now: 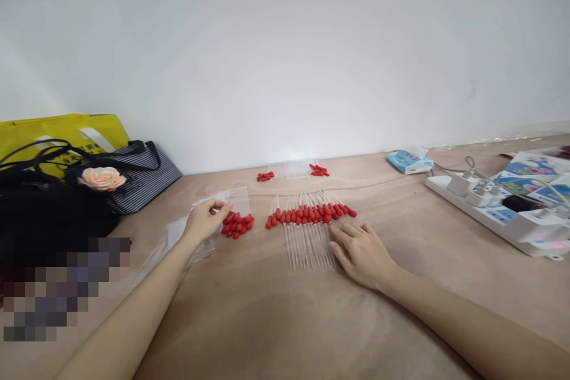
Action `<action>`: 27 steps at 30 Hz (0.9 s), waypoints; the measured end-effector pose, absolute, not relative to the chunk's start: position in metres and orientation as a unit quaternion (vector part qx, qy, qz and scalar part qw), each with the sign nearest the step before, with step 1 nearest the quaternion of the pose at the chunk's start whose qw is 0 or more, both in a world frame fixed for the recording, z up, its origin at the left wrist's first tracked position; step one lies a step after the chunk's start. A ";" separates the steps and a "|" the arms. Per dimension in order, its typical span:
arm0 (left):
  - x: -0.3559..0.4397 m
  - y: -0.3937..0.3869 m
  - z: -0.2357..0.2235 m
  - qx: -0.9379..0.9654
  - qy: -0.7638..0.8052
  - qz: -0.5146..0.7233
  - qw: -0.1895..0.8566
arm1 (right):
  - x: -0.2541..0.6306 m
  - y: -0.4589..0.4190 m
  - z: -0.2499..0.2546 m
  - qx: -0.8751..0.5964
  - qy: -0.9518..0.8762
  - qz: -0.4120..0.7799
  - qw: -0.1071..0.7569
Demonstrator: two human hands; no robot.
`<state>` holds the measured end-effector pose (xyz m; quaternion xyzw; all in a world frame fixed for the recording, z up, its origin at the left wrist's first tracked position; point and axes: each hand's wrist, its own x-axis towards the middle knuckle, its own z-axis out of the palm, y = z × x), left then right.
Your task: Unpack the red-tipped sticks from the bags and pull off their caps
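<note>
My left hand (205, 218) reaches to a small pile of red rubber dropper bulbs (237, 225), thumb and forefinger closed at a bulb on its upper left edge. To the right, a row of glass dropper tubes (307, 246) lies side by side, thin tips toward me. My right hand (360, 249) rests at the right end of that row, its fingers apart and fingertips by the last tubes. Just beyond these, several droppers with red bulbs fitted (312, 212) lie with their tips pointing away.
Clear plastic bags (178, 228) lie under and beside my left hand. Farther back are more red bulbs (266, 176) and red-topped pieces (319, 170). A power strip (494, 211) and tissue pack (409, 161) stand right; a striped bag (149, 181) sits left.
</note>
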<state>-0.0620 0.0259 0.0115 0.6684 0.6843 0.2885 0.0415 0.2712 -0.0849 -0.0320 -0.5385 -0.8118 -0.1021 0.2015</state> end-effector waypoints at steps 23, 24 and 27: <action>0.012 -0.010 -0.011 0.824 0.496 0.217 -0.165 | 0.295 -0.067 -0.025 -0.619 -0.742 -0.008 0.256; 0.012 -0.010 -0.011 0.819 0.497 0.230 -0.170 | 0.294 -0.066 -0.026 -0.618 -0.743 -0.007 0.259; 0.013 -0.013 -0.007 0.789 0.504 0.282 -0.208 | 0.294 -0.066 -0.029 -0.608 -0.744 -0.008 0.278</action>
